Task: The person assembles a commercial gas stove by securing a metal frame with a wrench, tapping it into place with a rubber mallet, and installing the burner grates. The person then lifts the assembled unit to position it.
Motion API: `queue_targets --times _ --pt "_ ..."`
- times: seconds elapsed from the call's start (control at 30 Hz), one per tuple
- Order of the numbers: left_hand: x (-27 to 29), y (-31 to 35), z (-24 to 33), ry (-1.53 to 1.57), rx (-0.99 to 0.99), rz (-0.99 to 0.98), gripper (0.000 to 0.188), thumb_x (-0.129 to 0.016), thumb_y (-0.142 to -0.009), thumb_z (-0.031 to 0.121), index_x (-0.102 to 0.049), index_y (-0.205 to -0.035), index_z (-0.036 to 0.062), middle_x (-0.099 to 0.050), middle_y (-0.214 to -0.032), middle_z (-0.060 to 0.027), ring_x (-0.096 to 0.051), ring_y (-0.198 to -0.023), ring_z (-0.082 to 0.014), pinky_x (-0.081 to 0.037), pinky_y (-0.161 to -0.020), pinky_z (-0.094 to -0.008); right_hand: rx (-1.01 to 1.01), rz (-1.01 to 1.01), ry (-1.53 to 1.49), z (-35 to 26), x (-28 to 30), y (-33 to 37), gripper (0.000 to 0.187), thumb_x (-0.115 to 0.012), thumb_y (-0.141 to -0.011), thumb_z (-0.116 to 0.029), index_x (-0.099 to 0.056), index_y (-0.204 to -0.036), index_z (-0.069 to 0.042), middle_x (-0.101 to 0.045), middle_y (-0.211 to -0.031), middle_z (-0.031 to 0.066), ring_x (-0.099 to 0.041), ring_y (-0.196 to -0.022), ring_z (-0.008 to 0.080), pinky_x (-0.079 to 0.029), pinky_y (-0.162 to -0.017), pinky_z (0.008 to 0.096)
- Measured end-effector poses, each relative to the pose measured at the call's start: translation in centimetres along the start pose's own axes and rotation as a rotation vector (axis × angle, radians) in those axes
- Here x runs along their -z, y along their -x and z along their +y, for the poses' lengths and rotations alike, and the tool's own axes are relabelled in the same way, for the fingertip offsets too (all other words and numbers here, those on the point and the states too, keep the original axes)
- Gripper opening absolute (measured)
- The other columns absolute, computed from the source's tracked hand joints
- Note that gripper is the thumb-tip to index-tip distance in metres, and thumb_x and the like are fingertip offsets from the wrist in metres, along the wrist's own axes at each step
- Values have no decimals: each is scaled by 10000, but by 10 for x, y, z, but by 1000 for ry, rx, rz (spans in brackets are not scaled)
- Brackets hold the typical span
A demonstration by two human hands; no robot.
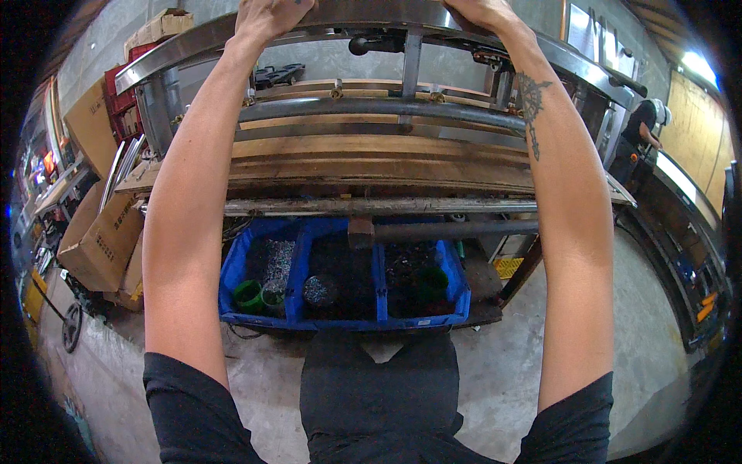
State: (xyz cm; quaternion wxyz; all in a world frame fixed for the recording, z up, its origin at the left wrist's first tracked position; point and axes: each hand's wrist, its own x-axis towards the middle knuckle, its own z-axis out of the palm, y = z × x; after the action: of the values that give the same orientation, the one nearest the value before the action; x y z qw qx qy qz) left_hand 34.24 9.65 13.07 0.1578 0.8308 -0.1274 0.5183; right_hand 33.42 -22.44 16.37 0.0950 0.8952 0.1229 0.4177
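Both my arms stretch up and forward to a long steel bench frame (371,15) at the top of the head view. My left hand (274,15) is at its left part and my right hand (483,11) at its right part. The upper picture edge cuts off the fingers of both hands, so what they grip, if anything, is hidden. Below the frame runs a grey metal bar (371,109) with brass-coloured fittings. Under that bar lies a worn wooden board (371,165).
A blue divided bin (421,321) holding small parts and green cups (247,295) stands low before me. Cardboard boxes (104,241) and a wheel (72,327) are at left. Another person (643,131) stands at right by a long dark bench (684,247).
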Motion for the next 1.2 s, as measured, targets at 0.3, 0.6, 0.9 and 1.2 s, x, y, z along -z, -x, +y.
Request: queue_targets --times 0.3,0.6,0.9,1.2 --pt "-4 -4 -4 -75 -54 -15 516 -343 -1038 399 -761 -1004 97 -743 -1038 -236 -696 -1050 -452 -524 -997 -499 -3 5 -6 -4 3 3 452 -351 -1039 -298 -667 -1214 -26 -643 -1335 246 -593 -1284 391 -463 -1077 479" --pt "3 6 -1 -4 -69 -11 553 -326 -1041 395 -773 -913 95 -746 -1010 -227 -696 -1043 -447 -512 -1011 -491 44 -2 62 -4 3 0 423 -376 -1023 -268 -677 -1188 -21 -654 -1314 244 -620 -1250 385 -489 -1051 477" --pt "-5 -3 -4 -25 -39 22 593 -332 -1032 420 -786 -826 100 -750 -1014 -212 -699 -1039 -437 -497 -1037 -474 47 -26 91 -4 5 1 409 -389 -1016 -257 -680 -1177 -19 -666 -1295 241 -630 -1238 384 -500 -1038 477" --pt "-4 -3 -4 -46 -35 22 580 -348 -1031 426 -762 -977 24 -724 -1058 -273 -682 -1076 -463 -493 -1039 -502 24 25 20 -2 1 1 433 -367 -1025 -284 -674 -1187 -25 -664 -1293 245 -621 -1246 395 -487 -1044 490"
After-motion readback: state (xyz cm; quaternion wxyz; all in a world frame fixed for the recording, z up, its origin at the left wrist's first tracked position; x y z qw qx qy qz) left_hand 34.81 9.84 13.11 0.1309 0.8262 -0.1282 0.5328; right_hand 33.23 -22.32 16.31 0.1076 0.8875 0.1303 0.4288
